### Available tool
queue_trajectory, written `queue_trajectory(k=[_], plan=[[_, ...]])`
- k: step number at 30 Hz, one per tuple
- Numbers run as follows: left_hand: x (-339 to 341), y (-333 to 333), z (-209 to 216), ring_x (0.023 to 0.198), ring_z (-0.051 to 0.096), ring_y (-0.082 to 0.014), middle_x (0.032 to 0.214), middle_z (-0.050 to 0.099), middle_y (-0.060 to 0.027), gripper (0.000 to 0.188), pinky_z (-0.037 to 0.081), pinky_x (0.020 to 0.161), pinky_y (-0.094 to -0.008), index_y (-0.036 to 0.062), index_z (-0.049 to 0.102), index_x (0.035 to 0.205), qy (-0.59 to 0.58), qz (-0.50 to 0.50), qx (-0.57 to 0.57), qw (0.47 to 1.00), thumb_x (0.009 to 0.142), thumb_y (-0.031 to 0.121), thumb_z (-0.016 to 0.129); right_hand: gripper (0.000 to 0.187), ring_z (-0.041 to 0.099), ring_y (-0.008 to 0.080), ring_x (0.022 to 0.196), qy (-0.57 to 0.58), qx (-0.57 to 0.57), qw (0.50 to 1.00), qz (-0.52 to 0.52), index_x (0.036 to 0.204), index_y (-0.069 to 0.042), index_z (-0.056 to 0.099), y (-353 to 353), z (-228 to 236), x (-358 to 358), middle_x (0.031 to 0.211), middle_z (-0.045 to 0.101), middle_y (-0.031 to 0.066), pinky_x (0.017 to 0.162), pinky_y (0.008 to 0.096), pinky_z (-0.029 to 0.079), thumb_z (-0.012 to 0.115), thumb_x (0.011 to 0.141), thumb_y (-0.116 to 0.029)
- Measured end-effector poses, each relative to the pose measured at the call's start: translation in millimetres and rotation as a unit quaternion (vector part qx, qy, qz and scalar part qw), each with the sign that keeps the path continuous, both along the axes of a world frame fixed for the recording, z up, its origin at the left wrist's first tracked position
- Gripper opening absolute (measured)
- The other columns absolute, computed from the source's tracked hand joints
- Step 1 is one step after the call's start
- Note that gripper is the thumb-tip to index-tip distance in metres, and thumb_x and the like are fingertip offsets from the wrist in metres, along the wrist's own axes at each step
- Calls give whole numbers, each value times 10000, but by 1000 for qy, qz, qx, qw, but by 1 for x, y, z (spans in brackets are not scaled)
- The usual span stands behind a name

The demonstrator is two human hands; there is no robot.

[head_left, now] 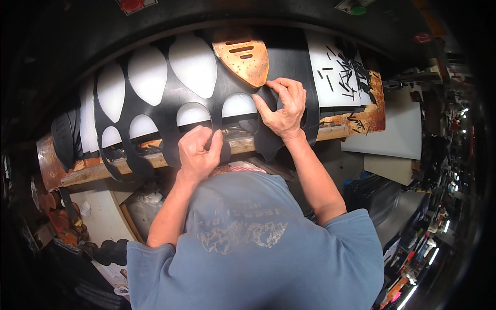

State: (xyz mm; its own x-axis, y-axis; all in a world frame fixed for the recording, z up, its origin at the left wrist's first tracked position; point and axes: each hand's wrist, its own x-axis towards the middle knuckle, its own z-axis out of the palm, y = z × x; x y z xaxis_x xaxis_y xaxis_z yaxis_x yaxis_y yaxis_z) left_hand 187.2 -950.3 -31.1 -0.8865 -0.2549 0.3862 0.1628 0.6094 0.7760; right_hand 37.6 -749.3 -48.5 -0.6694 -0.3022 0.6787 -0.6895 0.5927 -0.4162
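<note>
A copper-coloured, slotted plate with a pointed front end [242,59], which looks like a cutting die, lies on a black sheet [227,88] full of cut-outs. My right hand [285,107] is at its tip: the index finger touches the edge, while the thumb is spread apart just below. At the sheet's front edge, beside a rounded cut-out, my left hand [199,154] is closed with the thumb raised. Its curled fingers hide whatever they may grip. White board [192,64] shows through the leaf-shaped and rounded holes.
A dark press-like beam [248,14] hangs over the far side. Thin black scraps [343,70] lie on a white board at the right. Dark cut pieces [64,134] are stacked at the left end. The bench has a worn wooden front edge [82,177].
</note>
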Motion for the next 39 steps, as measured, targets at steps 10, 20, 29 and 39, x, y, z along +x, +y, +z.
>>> queue_trajectory(k=[10, 20, 29, 39], plan=[[9, -11, -6, 492, 354, -258, 587, 339, -87, 400, 267, 491, -405, 38, 369, 663, 55, -76, -12, 996, 845, -60, 712, 680, 612, 305, 1124, -52, 43, 998, 21, 1161, -79, 697, 1, 14, 29, 1156, 667, 88, 956, 453, 417, 969, 622, -392], [12, -2, -6, 551, 510, -343, 637, 483, -125, 243, 411, 538, -441, 24, 538, 798, -12, -12, -68, 998, 916, 34, 751, 720, 646, 275, 1218, -18, 72, 996, 51, 1111, -48, 740, 4, 6, 24, 1220, 705, 76, 1009, 495, 404, 941, 654, -567], [14, -5, -1, 862, 701, -339, 938, 741, -137, 101, 532, 779, -419, 27, 737, 997, -103, -72, 75, 989, 994, 41, 638, 769, 672, 292, 1186, 19, 91, 996, -11, 1098, -54, 691, -12, -6, 15, 1231, 706, 102, 1139, 656, 363, 954, 642, -615], [19, -10, -2, 710, 614, -304, 775, 672, -108, 174, 495, 702, -411, 28, 743, 871, -57, -112, 95, 988, 984, 11, 611, 761, 676, 295, 1118, -6, 66, 997, -33, 1059, -63, 678, -17, -8, 14, 1158, 696, 84, 1117, 658, 384, 972, 623, -613]])
